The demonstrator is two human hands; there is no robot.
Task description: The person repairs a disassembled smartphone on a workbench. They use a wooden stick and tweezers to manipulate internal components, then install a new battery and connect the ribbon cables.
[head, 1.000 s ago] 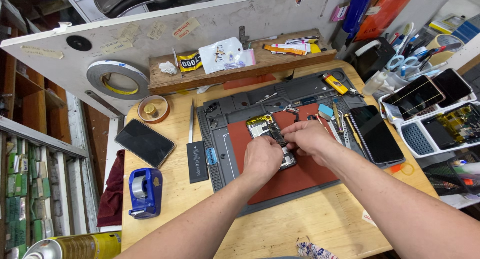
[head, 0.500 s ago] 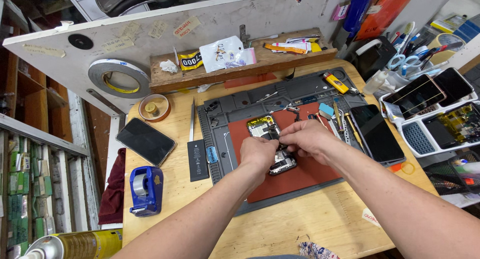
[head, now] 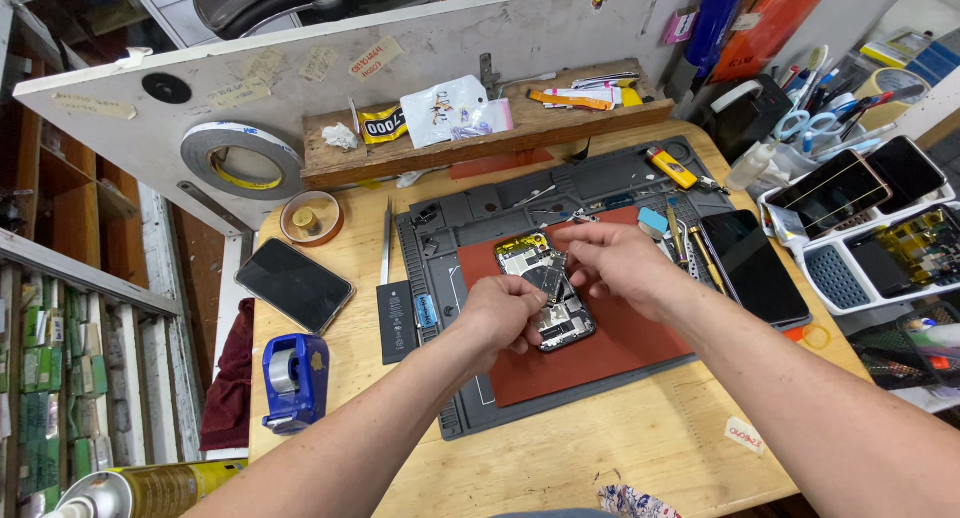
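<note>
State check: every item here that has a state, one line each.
opened phone: back off, internals exposed, lying on red mat
left hand: pinching a small part over the phone
right hand: fingertips on the same part
black phone: screen dark, flat on bench
loose screen: dark, right of mat
tape dispenser: upright, roll loaded

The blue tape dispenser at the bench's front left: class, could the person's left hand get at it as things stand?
Probably yes. The blue tape dispenser stands alone on bare wood, nothing between it and the left hand, which, however, is occupied at the opened phone.
</note>
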